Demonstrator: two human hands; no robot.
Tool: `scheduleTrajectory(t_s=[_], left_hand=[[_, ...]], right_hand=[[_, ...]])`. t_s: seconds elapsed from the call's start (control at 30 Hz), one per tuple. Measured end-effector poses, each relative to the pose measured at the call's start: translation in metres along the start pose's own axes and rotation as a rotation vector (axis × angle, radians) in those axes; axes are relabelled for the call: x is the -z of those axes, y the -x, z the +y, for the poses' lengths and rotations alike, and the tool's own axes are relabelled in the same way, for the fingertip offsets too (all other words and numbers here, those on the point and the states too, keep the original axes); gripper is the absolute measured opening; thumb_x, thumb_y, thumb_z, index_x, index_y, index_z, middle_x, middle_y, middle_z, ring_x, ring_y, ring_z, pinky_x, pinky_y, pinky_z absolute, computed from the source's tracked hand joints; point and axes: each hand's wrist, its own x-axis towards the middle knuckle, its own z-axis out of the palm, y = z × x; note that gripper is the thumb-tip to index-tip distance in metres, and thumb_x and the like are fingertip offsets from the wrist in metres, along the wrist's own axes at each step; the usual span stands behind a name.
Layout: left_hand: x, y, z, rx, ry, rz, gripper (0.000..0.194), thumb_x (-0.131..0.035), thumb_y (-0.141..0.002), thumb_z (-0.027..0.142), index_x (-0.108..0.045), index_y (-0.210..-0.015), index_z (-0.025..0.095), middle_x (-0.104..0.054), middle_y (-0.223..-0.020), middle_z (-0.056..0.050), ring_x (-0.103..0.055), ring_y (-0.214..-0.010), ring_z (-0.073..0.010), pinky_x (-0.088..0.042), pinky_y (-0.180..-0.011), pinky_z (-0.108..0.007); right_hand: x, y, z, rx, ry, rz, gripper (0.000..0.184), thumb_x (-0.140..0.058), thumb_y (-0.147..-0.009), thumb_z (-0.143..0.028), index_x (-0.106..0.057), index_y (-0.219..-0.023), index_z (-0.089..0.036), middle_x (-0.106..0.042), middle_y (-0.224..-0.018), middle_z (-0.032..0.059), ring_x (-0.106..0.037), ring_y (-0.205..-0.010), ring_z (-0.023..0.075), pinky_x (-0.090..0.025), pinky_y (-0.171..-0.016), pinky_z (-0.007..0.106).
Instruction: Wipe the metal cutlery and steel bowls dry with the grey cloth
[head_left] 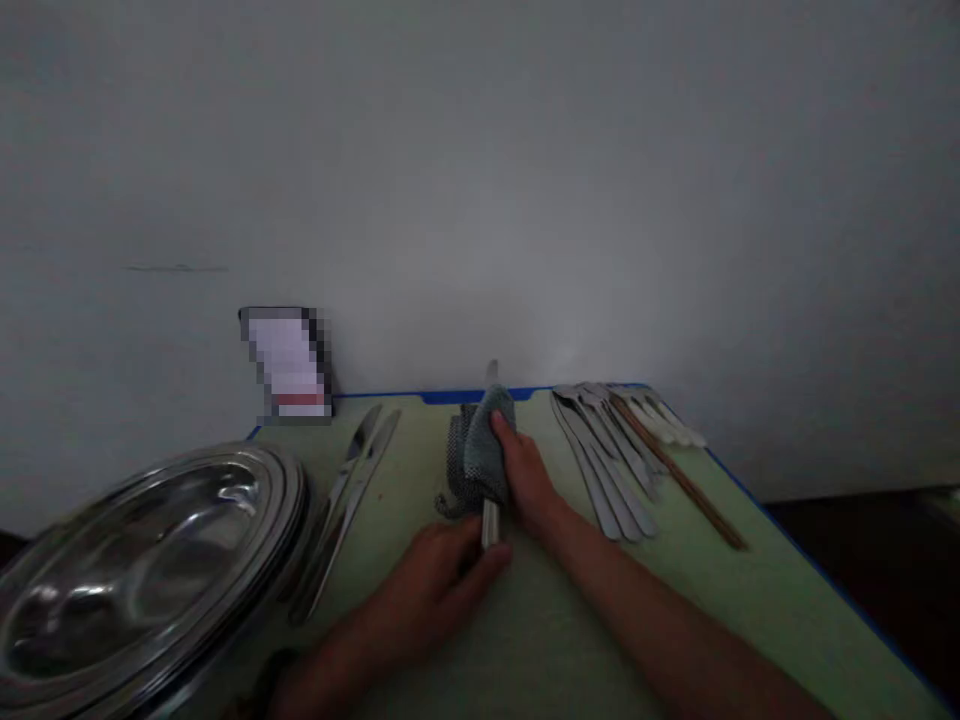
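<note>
A table knife points away from me over the middle of the table, its blade tip showing beyond a grey checked cloth. My left hand is closed on the handle end. Wrapped around the cloth, my right hand presses it about the blade, most of which is hidden. Part of the cloth hangs loose to the left. Two more knives lie left of my hands, beside a stack of steel divided plates.
On the right of the green table lie several metal pieces of cutlery, brown chopsticks and white plastic cutlery. A phone leans against the wall at the back left.
</note>
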Motion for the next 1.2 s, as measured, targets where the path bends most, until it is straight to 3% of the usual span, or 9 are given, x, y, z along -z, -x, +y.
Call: scheduleTrajectory(t_s=[0.33,1.2], left_hand=[[-0.0039,0.0012,-0.0008,-0.024,0.037,0.071,0.037,-0.036,-0.090,0.047,-0.056,-0.079,0.017,-0.057,-0.067,0.000,-0.048,-0.058,-0.0130,-0.041,-0.058,-0.024],[-0.0062,-0.0010,0.0003,-0.031,-0.037,0.034,0.035,-0.034,-0.091,0.043,-0.052,-0.076,0.017,-0.057,-0.068,-0.001,-0.050,-0.060,-0.0136,-0.039,-0.057,-0.024]], right_hand=[[0.0002,-0.0025,0.0027,-0.011,-0.079,-0.018,0.051,-0.055,-0.073,-0.059,-0.069,-0.081,-0.011,-0.069,-0.072,0.0069,-0.062,-0.065,0.0174,-0.045,-0.064,0.029],[0.0030,-0.0029,0.0009,-0.023,-0.027,-0.028,0.052,-0.055,-0.072,-0.059,-0.069,-0.083,-0.010,-0.069,-0.073,0.0077,-0.060,-0.064,0.0170,-0.043,-0.063,0.028]])
